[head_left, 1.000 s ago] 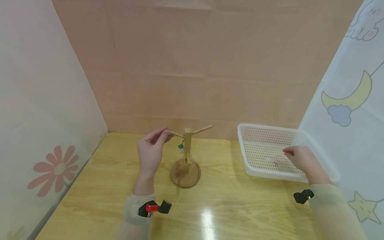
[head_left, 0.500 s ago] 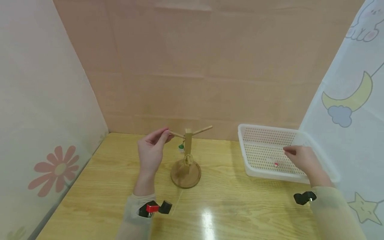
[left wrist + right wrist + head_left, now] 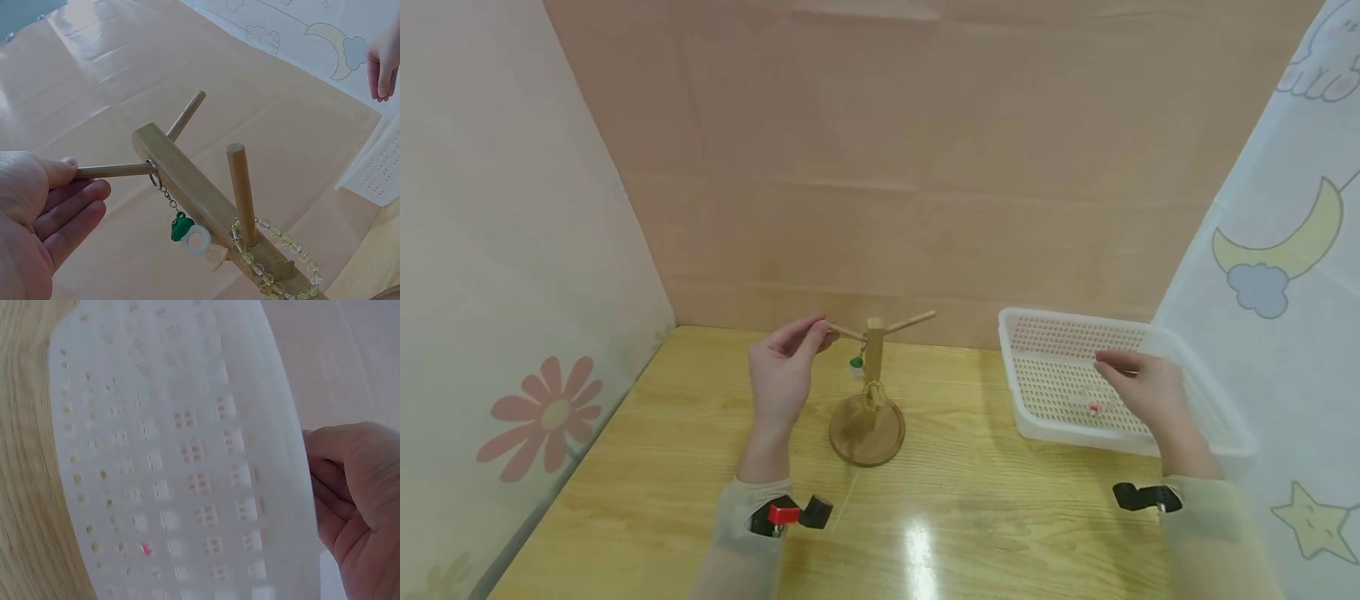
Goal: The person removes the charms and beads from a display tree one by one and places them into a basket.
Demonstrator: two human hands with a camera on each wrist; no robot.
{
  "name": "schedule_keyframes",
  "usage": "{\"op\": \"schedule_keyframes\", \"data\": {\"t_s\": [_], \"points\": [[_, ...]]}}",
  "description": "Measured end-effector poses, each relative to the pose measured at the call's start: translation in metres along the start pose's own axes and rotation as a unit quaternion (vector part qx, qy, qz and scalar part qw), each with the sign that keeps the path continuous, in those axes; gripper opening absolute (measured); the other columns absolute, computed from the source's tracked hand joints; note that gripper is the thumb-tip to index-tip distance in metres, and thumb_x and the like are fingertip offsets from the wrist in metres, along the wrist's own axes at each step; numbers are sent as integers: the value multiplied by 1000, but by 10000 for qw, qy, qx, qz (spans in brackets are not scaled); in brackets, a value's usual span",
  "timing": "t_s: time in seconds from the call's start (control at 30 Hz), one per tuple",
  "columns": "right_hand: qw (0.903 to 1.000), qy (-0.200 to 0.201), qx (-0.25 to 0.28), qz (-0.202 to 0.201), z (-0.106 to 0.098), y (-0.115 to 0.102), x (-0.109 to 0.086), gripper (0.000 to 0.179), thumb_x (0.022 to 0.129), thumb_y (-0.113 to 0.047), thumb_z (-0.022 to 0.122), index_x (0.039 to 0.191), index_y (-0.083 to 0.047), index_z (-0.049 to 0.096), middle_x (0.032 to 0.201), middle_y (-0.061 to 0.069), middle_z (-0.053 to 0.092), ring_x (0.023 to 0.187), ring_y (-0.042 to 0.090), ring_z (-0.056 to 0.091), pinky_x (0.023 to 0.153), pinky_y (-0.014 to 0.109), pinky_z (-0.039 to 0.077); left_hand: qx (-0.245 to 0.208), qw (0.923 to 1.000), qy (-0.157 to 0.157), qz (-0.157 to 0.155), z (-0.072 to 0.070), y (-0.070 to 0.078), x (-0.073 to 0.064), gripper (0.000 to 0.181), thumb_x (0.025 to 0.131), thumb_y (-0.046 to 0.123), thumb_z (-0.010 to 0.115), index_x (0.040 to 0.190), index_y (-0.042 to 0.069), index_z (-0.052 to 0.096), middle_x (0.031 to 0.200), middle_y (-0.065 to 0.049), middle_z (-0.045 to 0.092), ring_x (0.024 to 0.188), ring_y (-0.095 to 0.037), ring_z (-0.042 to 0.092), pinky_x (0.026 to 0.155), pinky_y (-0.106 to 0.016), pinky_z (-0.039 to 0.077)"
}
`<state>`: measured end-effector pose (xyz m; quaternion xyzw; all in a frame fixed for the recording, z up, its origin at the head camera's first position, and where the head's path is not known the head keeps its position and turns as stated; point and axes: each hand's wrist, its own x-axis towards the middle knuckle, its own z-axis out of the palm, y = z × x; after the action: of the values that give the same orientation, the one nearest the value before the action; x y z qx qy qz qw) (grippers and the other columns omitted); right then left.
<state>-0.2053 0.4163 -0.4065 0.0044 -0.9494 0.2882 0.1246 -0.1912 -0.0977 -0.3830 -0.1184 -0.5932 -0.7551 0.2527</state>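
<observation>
My left hand (image 3: 781, 367) pinches the end of the left peg (image 3: 115, 170) of a wooden jewelry stand (image 3: 874, 354). From that peg, close to the post, hangs a keychain with a green charm (image 3: 181, 226), a white ring (image 3: 196, 240) and a pale piece. A bracelet of clear and yellow beads (image 3: 304, 257) loops over the lower front peg (image 3: 241, 194). My right hand (image 3: 1142, 383) hovers over the white basket (image 3: 1017, 400), thumb and fingertips close together, with nothing visible in them. The basket wall hides those fingertips in the right wrist view.
Inside the basket, below the right hand, lies a small red piece (image 3: 1093, 409) with something clear beside it, too faint to make out. The stand's round base (image 3: 850, 442) rests on the wooden table (image 3: 970, 492). A brown backdrop (image 3: 820, 167) rises behind.
My right hand has moved slightly up and left over the basket. The red piece hardly shifts against the basket. My left hand keeps its pinch on the peg.
</observation>
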Motion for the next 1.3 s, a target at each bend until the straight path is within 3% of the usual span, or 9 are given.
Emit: {"op": "schedule_keyframes", "data": {"t_s": [0.07, 0.13, 0.23, 0.33, 0.4, 0.5, 0.63, 0.93, 1.3], "points": [[9999, 68, 53, -75, 3, -6, -2, 39, 108, -31, 68, 131, 0, 75, 129, 23, 73, 110, 37, 73, 70, 2, 46, -19, 10000, -25, 27, 0, -1, 0, 17, 100, 0, 75, 114, -9, 78, 102, -15, 81, 85, -17, 80, 85, -36, 67], [9998, 118, 81, -149, 7, -10, -3, 38, 107, -32, 70, 130, -3, 76, 127, 21, 74, 102, 18, 75, 70, 2, 47, -41, 10000, -43, 49, 0, -1, 0, 17, 99, 0, 75, 114, -9, 78, 102, -16, 81, 85, -17, 80, 85, -36, 67], [9993, 164, 255, -235, 13, -16, -5, 38, 106, -33, 71, 130, -4, 77, 126, 21, 75, 93, -11, 64, 70, 4, 50, -56, 9999, -61, 83, 0, -2, 0, 17, 99, 0, 75, 114, -9, 78, 103, -16, 80, 85, -17, 80, 84, -36, 67], [9981, 279, 459, -293, 19, -24, -8, 38, 105, -33, 72, 128, -4, 78, 124, 22, 75, 88, -23, 56, 65, 8, 54, -71, 9999, -74, 103, 0, -3, 0, 17, 99, -1, 75, 114, -9, 78, 103, -16, 80, 85, -17, 80, 84, -35, 67], [9965, 375, 667, -333, 23, -30, -10, 36, 104, -31, 74, 127, -4, 78, 122, 23, 76, 86, -23, 58, 59, 14, 57, -73, 9999, -78, 106, 1, -3, 0, 17, 99, -1, 75, 114, -9, 78, 103, -17, 80, 85, -17, 80, 84, -35, 67], [9929, 500, 1002, -394, 29, -42, -14, 33, 103, -27, 76, 126, -2, 78, 118, 22, 77, 86, -20, 63, 59, 15, 59, -51, 9999, -73, 95, 1, -2, -1, 17, 99, -1, 75, 114, -10, 78, 102, -17, 80, 85, -16, 80, 84, -35, 67], [9879, 520, 1411, -379, 37, -55, -18, 33, 102, -24, 78, 126, -1, 78, 117, 16, 78, 89, -15, 67, 73, 9, 58, -13, 10000, -55, 64, 1, -1, -1, 17, 99, -1, 75, 114, -9, 78, 102, -15, 81, 85, -16, 80, 84, -36, 67], [9769, 463, 2068, -276, 56, -79, -29, 34, 101, -26, 79, 126, -3, 78, 116, -2, 80, 96, -7, 71, 80, 10, 58, 26, 10000, -40, 8, 0, 0, -1, 17, 100, -1, 74, 114, -10, 78, 102, -17, 80, 85, -16, 80, 85, -36, 67], [9644, 308, 2507, -776, 74, -99, -34, 26, 99, -10, 80, 123, 1, 79, 116, 20, 78, 94, -4, 73, 80, 13, 61, 120, 9999, 15, -15, 1, -1, 0, 18, 99, 1, 76, 115, -8, 79, 100, -15, 81, 83, -15, 80, 83, -35, 67]]}}
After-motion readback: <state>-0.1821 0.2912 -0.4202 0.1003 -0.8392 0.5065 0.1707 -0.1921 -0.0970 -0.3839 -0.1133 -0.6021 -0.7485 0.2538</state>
